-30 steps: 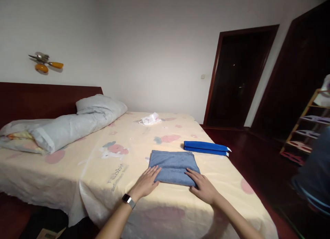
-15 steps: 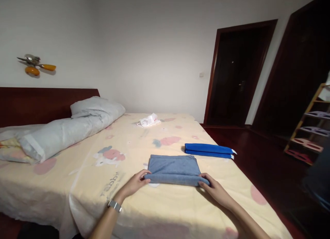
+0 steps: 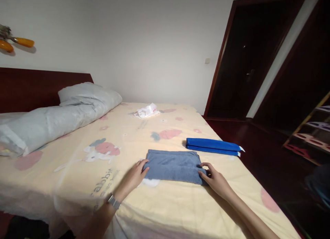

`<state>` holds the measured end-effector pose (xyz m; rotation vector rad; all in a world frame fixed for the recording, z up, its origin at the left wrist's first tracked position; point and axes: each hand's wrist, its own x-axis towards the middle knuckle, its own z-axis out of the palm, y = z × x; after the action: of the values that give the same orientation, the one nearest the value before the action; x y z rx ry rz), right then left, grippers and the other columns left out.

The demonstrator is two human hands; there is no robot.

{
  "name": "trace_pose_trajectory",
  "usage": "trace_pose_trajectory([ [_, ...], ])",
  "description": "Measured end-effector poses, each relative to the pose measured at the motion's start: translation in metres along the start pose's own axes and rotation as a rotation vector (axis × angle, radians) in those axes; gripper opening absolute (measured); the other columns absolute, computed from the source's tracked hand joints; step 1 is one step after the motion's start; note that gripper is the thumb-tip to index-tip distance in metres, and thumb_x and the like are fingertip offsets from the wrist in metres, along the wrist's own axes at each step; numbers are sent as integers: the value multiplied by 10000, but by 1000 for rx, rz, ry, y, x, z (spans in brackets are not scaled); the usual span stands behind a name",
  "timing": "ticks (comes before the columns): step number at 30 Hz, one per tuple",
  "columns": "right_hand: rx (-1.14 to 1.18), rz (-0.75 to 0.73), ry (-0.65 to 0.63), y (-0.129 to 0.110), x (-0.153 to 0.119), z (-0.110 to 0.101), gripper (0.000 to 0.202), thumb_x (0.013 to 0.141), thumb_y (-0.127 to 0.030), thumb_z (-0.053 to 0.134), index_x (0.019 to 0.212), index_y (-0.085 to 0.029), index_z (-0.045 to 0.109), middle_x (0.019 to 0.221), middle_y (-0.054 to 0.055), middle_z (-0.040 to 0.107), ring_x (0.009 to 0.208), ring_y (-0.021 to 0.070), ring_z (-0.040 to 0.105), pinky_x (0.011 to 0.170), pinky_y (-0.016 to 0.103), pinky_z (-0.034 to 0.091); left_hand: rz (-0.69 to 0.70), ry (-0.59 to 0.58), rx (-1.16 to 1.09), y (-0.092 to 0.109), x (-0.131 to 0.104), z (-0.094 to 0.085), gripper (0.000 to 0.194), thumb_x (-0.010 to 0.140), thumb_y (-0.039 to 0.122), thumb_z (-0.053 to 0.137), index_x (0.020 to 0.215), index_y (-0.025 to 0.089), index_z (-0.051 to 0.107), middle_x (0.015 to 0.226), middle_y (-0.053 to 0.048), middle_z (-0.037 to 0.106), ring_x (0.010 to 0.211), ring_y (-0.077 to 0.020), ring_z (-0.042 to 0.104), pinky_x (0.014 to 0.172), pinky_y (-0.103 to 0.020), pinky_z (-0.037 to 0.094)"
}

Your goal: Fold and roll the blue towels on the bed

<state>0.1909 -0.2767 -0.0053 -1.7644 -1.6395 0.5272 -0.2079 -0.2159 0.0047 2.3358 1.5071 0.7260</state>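
A folded grey-blue towel [image 3: 172, 166] lies on the bed in front of me, its near part fairly flat. My left hand [image 3: 136, 173] is at the towel's left edge, thumb and forefinger closed on it; a metal-banded watch [image 3: 113, 201] is on that wrist. At the opposite edge, my right hand [image 3: 211, 175] pinches the towel near its right corner. Just beyond the towel, to the right, rests a bright blue folded cloth [image 3: 212, 146] with white tags at its right end.
A patterned yellow sheet [image 3: 180, 211] covers the bed. On it are a white plastic bag [image 3: 148, 110] at the far side and a rolled grey quilt [image 3: 69, 117] along the headboard [image 3: 46, 82]. A slipper rack [image 3: 309, 129] stands on the right, past the bed's edge.
The rolled near edge of the grey-blue towel now lies flatter, folded over toward its far side, with both hands still at its ends. My view has tipped downward slightly.
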Motion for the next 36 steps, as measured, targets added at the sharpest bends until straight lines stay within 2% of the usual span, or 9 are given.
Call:
trace_pose_trajectory([
  [4, -271, -17, 84, -13, 3, 5, 349, 936, -503, 475, 1183, -279, 579, 929, 45, 727, 802, 260, 688, 682, 357, 505, 10, -67, 375, 37, 7, -26, 360, 997, 266, 483, 1332, 213, 604, 1306, -128, 639, 1090, -272, 673, 923, -379, 525],
  [9, -446, -433, 382, -28, -14, 9, 347, 996, -371, 427, 1250, -213, 603, 1309, 144, 639, 1178, 325, 615, 983, 494, 518, 181, -98, 390, 67, -30, -49, 451, 1025, 282, 462, 1470, 235, 519, 1571, -112, 477, 1431, -301, 462, 1149, -473, 400],
  [12, -423, -643, 301, -41, -23, 7, 382, 1024, -391, 443, 1359, -259, 570, 1451, 104, 574, 1301, 293, 559, 1083, 483, 485, 285, -273, 326, 65, -60, -61, 513, 1006, 353, 520, 1514, 292, 480, 1598, -75, 438, 1461, -292, 431, 1182, -469, 375],
  [15, -454, -716, 131, -52, -23, 12, 435, 1029, -421, 450, 1431, -286, 546, 1516, 83, 530, 1369, 306, 515, 1121, 508, 460, 338, -422, 293, 62, -69, -69, 547, 979, 396, 555, 1513, 303, 487, 1579, -76, 460, 1428, -306, 476, 1167, -464, 398],
  [19, -461, -692, -63, -48, -15, 31, 519, 1018, -416, 454, 1504, -236, 488, 1524, 123, 517, 1389, 318, 500, 1157, 558, 411, 361, -451, 231, 66, -35, -53, 549, 990, 429, 529, 1515, 274, 486, 1593, -83, 436, 1446, -304, 451, 1177, -450, 383],
  [23, -425, -682, -72, -38, -10, 42, 562, 998, -392, 469, 1537, -233, 443, 1507, 133, 534, 1366, 303, 524, 1157, 549, 405, 458, -328, 224, 64, 3, -15, 642, 985, 482, 557, 1562, 248, 402, 1635, -115, 365, 1506, -316, 344, 1235, -506, 266],
  [27, -408, -657, -113, -31, -7, 32, 577, 987, -410, 471, 1538, -240, 445, 1507, 120, 538, 1357, 300, 532, 1142, 518, 432, 471, -215, 232, 39, 7, 7, 612, 1010, 471, 524, 1573, 290, 368, 1543, -89, 513, 1409, -288, 481, 1180, -471, 367],
  [32, -413, -573, -135, -16, 0, 15, 593, 976, -472, 479, 1507, -208, 489, 1497, 112, 549, 1357, 298, 532, 1146, 483, 441, 422, -160, 259, 5, -9, 5, 558, 1069, 472, 385, 1598, 315, 301, 1593, -60, 453, 1443, -256, 444, 1203, -458, 350],
  [36, -414, -554, -144, -10, 3, 13, 610, 973, -485, 477, 1499, -177, 496, 1499, 121, 545, 1366, 303, 523, 1157, 493, 433, 416, -254, 298, 8, -3, -8, 569, 1060, 446, 412, 1589, 259, 322, 1618, -84, 412, 1481, -248, 396, 1238, -448, 295],
])
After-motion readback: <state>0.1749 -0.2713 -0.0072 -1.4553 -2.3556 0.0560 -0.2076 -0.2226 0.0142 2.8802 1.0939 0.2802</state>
